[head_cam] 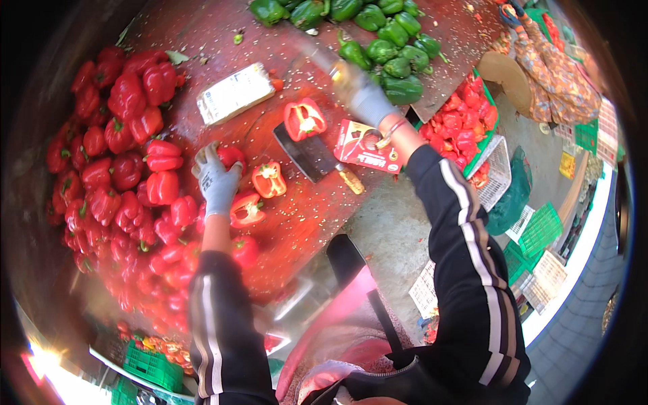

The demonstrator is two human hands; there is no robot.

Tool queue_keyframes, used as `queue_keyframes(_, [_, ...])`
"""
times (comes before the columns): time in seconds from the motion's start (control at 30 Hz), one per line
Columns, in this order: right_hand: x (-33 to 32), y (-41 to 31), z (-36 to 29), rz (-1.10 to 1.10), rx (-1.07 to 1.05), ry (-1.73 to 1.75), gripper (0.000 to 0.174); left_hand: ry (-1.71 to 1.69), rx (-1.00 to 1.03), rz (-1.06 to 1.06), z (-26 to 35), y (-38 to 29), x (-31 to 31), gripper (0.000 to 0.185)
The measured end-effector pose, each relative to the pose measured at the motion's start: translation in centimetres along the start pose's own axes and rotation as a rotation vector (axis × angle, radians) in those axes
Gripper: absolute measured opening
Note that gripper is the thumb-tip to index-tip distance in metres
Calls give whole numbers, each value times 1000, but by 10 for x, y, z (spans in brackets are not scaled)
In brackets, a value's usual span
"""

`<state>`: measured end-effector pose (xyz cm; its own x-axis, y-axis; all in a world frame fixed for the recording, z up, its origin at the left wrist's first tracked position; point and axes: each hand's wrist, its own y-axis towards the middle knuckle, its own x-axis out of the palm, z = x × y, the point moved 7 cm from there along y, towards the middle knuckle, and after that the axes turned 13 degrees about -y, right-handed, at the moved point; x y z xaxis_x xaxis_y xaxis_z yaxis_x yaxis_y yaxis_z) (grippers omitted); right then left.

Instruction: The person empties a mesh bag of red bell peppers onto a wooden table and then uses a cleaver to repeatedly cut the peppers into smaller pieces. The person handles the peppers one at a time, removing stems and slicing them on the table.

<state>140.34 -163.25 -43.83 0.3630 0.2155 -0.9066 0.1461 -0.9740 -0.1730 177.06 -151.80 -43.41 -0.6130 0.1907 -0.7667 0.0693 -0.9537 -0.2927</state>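
Note:
My left hand, in a grey-white work glove, rests its fingers by a red bell pepper; whether they grip it cannot be told. My right hand, gloved too and blurred, is shut on the handle of a knife whose blurred blade points to the upper left. Between the hands, a cleaver with a wooden handle lies on the red table. A cut red pepper with its inside showing overlaps the cleaver's blade. Two more cut pieces, a pepper half and another cut pepper, lie right of my left hand.
Whole red peppers are heaped at left, green peppers at the top. A white package and a red printed carton lie on the table. Beyond its right edge stands a green crate of red pepper pieces; another person is at upper right.

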Motion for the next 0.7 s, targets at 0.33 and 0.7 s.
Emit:
queue_keyframes(0.33, [16,-13,21,197,-8,-90,44,15,-70,-5,-5,1,2,76])
queue_keyframes(0.7, [-21,16,168,47,248,567,41,42,2,-4,-5,2,5,76])
